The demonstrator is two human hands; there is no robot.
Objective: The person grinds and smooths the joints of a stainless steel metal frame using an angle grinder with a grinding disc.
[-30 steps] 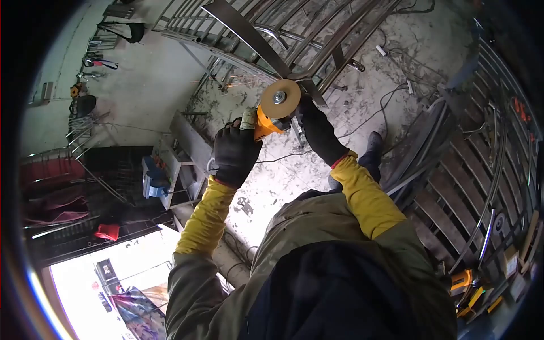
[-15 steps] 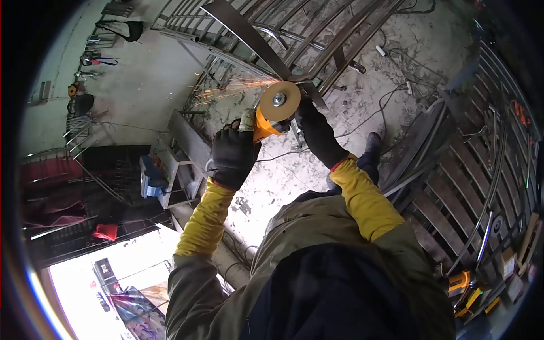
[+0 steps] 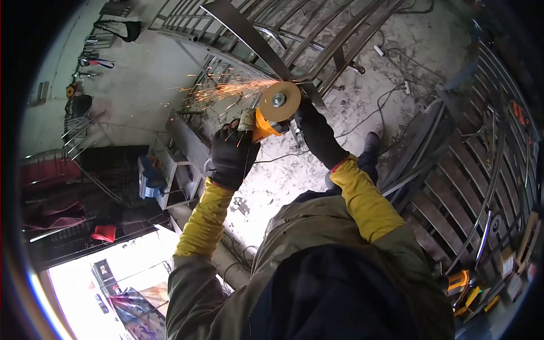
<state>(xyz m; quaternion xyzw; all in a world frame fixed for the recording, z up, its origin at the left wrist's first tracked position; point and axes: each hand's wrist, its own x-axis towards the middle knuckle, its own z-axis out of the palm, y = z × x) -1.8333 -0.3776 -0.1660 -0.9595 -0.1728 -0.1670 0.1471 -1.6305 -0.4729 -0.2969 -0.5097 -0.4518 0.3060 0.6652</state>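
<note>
An orange angle grinder (image 3: 263,128) with a round tan disc (image 3: 288,102) is held out in front of me. My left hand (image 3: 233,156), in a black glove, is closed around the grinder on its left side, by a pale wrapped part. My right hand (image 3: 318,133), also black-gloved, is closed at the grinder's right side, its fingertips hidden behind the disc. The disc's upper edge meets the end of a flat steel bar (image 3: 249,38) on a metal frame (image 3: 334,48). Orange sparks (image 3: 238,88) fly from there to the left.
A slatted metal panel (image 3: 447,192) leans on the right, with tools including an orange-yellow one (image 3: 458,279) below it. A cable (image 3: 381,107) crosses the stained floor near my shoe (image 3: 371,143). A small bench (image 3: 184,181) stands left, tools hang on the wall.
The spray of sparks has grown thicker and brighter, with some now falling across my left glove. Both hands and the grinder stay almost in the same place.
</note>
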